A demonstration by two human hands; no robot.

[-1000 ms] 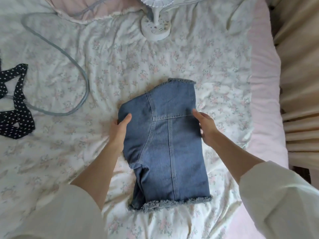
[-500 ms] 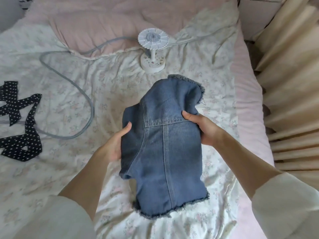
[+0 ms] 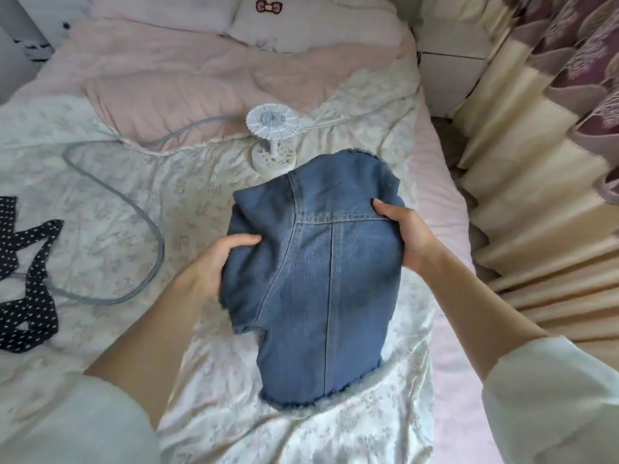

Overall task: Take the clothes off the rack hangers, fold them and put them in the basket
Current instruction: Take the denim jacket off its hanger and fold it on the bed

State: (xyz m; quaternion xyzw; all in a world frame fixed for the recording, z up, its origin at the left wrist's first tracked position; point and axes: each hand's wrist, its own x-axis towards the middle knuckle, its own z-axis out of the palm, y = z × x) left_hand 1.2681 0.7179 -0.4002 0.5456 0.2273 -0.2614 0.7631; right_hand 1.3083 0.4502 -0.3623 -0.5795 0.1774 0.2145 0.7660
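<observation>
The folded denim garment is held up above the floral bedspread, gripped on both sides — the left hand has its thumb curled over the left edge with the fingers tucked behind the cloth, and the right hand pinches the right edge, thumb on the front near a stitched seam. Its frayed hem hangs at the near end. Just beyond its far edge stands a small white fan. A grey cord loops across the bedspread to the left, and a black dotted cloth lies at the far left. Cream pleated curtains hang on the right.
</observation>
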